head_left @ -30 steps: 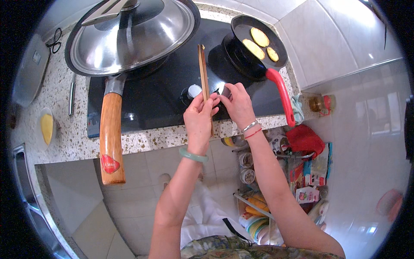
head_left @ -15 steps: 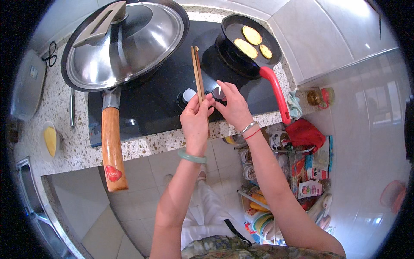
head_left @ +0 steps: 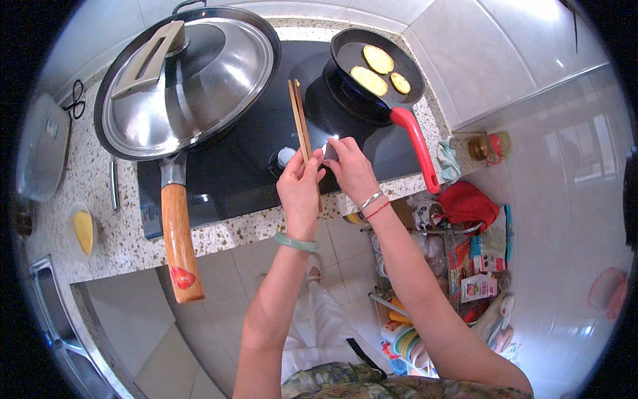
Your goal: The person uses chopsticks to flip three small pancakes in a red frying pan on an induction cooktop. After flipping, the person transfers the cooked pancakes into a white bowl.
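Observation:
My left hand [head_left: 299, 189] is closed round a pair of wooden chopsticks [head_left: 300, 123], which point away from me over the black cooktop [head_left: 226, 193]. A small yellowish bit clings near their tips. My right hand [head_left: 352, 171] has its thumb and fingers on the right stove knob [head_left: 327, 150], partly covering it. Just left of it sits the other knob [head_left: 286, 157]. Beyond, at the back right, a black frying pan [head_left: 345, 50] with a red handle [head_left: 419, 149] stands on a burner. Three yellow slices [head_left: 369, 80] lie flat and apart in it.
A large wok with a steel lid [head_left: 226, 73] covers the left burner, its wooden handle [head_left: 178, 233] reaching past the counter edge. At left are a bowl [head_left: 81, 233] with something yellow and a clear container [head_left: 43, 149]. A cloth [head_left: 448, 159] lies right; a packed rack [head_left: 478, 266] stands below.
The view has shifted slightly, so the cooktop sits lower in it. My right fingers have moved a little left and closed further over the knob. The chopsticks stay in my left hand.

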A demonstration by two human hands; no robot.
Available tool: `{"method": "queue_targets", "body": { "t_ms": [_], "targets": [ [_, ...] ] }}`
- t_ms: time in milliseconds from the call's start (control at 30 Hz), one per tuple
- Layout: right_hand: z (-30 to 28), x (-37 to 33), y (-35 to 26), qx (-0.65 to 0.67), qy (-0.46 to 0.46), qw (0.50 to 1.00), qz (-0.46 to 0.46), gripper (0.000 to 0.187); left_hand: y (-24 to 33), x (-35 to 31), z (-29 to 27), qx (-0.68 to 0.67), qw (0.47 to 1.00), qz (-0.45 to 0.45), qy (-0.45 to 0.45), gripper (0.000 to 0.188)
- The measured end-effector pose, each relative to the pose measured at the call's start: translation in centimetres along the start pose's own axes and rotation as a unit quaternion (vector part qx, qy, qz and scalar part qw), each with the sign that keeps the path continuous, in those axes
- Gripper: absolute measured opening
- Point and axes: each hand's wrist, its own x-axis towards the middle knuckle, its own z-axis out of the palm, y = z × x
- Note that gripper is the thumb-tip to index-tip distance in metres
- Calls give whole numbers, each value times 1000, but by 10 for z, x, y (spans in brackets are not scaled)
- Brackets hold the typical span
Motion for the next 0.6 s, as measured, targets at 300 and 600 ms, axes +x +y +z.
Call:
{"method": "queue_targets", "body": {
  "t_ms": [300, 600],
  "targets": [
    [10, -2, -4, -20, 40, 998, 49, 35, -1, 2, 2, 6, 1000, -3, -10, 30],
    [16, -3, -11, -47, 90, 991, 85, 35, -5, 6, 4, 18, 1000, 9, -3, 31]
  ]
}}
